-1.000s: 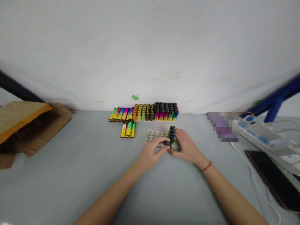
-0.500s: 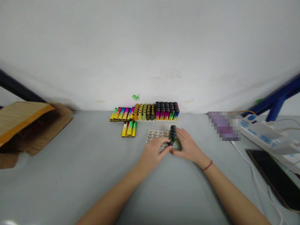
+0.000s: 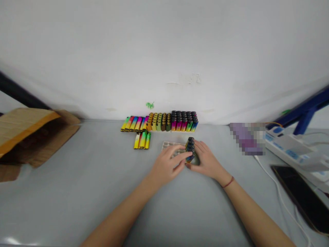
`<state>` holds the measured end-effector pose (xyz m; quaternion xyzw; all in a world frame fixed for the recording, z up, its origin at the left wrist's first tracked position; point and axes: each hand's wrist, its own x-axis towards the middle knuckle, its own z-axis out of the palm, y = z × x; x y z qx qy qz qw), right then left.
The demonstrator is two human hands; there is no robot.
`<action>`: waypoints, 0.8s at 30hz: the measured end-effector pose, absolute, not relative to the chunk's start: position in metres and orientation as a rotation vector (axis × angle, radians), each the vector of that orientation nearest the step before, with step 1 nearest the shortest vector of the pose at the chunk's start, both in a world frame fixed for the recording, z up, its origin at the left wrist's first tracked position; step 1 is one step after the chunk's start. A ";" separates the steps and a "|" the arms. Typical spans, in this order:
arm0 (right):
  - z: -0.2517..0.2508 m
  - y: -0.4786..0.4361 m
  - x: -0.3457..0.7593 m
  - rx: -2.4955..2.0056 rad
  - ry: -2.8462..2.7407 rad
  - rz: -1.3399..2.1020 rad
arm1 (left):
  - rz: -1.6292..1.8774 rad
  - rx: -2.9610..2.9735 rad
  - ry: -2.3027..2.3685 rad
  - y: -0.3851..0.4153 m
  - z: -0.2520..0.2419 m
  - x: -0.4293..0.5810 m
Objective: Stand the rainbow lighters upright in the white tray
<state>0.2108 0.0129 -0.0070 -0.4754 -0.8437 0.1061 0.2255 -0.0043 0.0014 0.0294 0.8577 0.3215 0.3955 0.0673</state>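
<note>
A row of dark-topped lighters [image 3: 190, 147] stands upright along the right side of a pale tray with round pockets [image 3: 168, 143]. My left hand [image 3: 168, 163] reaches over the tray from the left. Its fingers are stretched and apart, the tips against the near end of the row. My right hand [image 3: 208, 159] curls round the row's right side, fingers along the lighters and thumb at the near corner. The left hand covers much of the tray.
Upright lighters with black tops [image 3: 183, 120] and gold tops [image 3: 158, 121] stand by the wall. Left of them lie shiny multicoloured lighters [image 3: 135, 123]. An open cardboard box [image 3: 33, 137] is at far left; a power strip [image 3: 288, 147], cable and phone [image 3: 299, 195] at right.
The nearest lighter, pinched in my left hand before, now stands at the near end of the row. My left fingers have spread off it. The right hand has barely moved.
</note>
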 end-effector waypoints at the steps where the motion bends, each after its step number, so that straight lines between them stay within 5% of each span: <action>1: -0.007 0.013 0.211 -1.311 -2.326 0.287 | 1.193 2.588 0.977 0.003 0.031 -0.006; 8: -0.006 0.013 0.211 -1.320 -2.326 0.293 | 1.239 2.262 1.694 0.037 0.044 -0.065; 13: -0.006 0.013 0.211 -1.312 -2.316 0.302 | 0.797 1.807 2.362 0.057 0.043 -0.118; 24: -0.006 0.014 0.212 -1.304 -2.318 0.299 | 0.333 1.880 2.233 0.064 0.034 -0.132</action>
